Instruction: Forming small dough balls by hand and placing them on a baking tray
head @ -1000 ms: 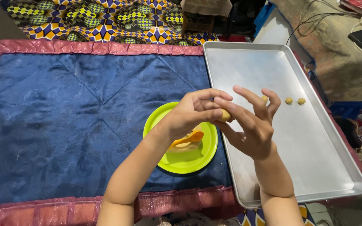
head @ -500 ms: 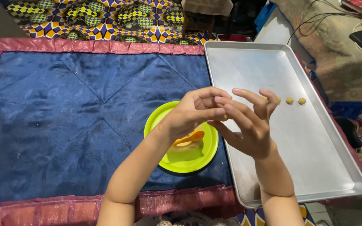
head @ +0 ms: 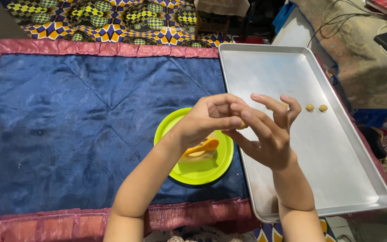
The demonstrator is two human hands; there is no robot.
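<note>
Left hand: left hand (head: 211,117) curled, fingertips pinched on a small dough piece (head: 242,124) above the tray's left rim
Right hand: right hand (head: 265,134) cupped half open, fingers spread, meeting the same piece
Plate: green plate (head: 193,168) with dough lump (head: 199,154) just below the hands
Tray: metal tray (head: 292,71) mostly bare; two dough balls (head: 316,107) near its right edge
Open room: blue cloth (head: 68,121) wide to the left
</note>
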